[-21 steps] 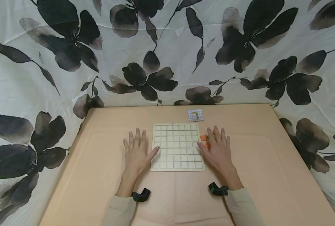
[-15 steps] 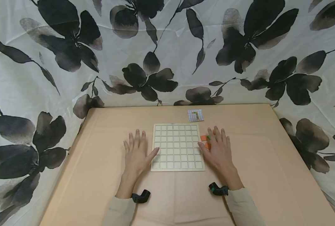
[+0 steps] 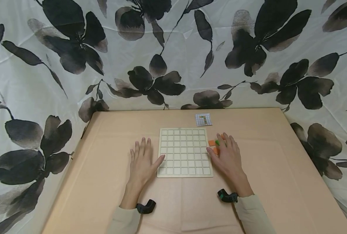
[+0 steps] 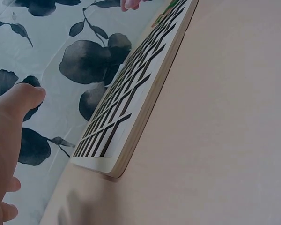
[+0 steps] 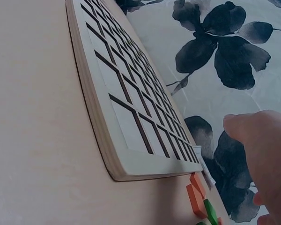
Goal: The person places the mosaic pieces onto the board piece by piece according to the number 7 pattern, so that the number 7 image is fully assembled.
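Note:
A pale wooden board with a grid of square cells (image 3: 185, 152) lies flat on the table between both hands. My left hand (image 3: 142, 162) is at its left side, fingers spread and straight, thumb over the board's edge. At the right edge my right hand (image 3: 228, 157) is spread over a few small pieces and partly hides them. An orange piece (image 3: 211, 143) and a green piece (image 3: 217, 142) show beside its fingers. In the right wrist view an orange block (image 5: 195, 199) and a green block (image 5: 210, 211) lie near the board's corner. Neither hand holds anything.
Behind the board lies a small card printed with a coloured grid pattern (image 3: 203, 119). The tan table (image 3: 109, 130) ends at a white cloth with dark flowers (image 3: 155, 84). Each wrist wears a black band (image 3: 146, 206).
The right hand's fingers have bent slightly and drawn a little aside, so more of the green piece shows. The left hand has come slightly nearer the person. The board and card stay put.

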`<state>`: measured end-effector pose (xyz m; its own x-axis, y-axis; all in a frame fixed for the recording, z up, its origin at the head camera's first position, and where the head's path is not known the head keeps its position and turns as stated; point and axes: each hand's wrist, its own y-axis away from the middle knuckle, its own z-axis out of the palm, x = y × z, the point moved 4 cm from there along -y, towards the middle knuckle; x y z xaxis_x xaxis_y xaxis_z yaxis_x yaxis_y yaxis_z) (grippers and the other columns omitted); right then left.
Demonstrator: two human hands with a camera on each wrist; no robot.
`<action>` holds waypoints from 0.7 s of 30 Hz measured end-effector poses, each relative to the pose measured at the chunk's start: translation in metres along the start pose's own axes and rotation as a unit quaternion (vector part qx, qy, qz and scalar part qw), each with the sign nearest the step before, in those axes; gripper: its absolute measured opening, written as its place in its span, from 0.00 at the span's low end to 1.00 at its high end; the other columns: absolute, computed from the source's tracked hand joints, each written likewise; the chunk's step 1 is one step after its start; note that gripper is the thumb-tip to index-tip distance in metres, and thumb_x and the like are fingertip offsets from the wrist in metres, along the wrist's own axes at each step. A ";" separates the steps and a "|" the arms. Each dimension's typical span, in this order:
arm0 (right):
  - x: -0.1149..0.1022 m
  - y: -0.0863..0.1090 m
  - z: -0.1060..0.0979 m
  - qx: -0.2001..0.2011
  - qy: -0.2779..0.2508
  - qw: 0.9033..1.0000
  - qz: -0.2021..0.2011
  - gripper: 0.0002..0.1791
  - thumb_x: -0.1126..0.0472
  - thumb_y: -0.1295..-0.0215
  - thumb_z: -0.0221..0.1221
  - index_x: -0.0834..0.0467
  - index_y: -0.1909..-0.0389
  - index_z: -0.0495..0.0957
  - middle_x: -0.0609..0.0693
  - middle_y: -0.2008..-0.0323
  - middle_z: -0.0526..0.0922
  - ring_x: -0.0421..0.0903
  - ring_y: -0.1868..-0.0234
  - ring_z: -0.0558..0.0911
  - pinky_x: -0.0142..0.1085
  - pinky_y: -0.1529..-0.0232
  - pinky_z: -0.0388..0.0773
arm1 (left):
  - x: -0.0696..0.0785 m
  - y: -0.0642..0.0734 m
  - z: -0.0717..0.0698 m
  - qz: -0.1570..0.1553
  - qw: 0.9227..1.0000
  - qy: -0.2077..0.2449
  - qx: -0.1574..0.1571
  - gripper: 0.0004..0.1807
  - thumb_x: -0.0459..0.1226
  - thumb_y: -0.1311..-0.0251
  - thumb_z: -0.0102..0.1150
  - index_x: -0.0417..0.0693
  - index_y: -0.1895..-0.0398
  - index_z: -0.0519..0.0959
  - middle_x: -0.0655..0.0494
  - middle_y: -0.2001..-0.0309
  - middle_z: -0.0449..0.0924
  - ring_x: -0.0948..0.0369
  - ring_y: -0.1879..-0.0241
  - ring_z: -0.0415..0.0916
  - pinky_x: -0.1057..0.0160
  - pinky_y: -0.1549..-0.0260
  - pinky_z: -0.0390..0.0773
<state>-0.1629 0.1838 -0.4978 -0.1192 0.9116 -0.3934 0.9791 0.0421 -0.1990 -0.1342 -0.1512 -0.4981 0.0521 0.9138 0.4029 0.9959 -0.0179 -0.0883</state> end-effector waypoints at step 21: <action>0.002 0.010 -0.002 0.038 -0.023 0.999 0.000 0.39 0.42 0.34 0.59 0.62 0.30 0.68 0.65 0.29 0.66 0.66 0.30 0.65 0.67 0.36 0.66 | -0.001 0.020 0.003 -0.003 0.998 0.059 -0.001 0.53 0.67 0.36 0.51 0.42 0.20 0.51 0.43 0.20 0.48 0.41 0.20 0.45 0.38 0.20 0.47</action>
<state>-0.1528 0.1873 -0.4990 -0.1280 0.8921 -0.4334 0.9642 0.0095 -0.2651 -0.1150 -0.1514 -0.5027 0.0547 0.8600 0.5073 0.9964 -0.0137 -0.0841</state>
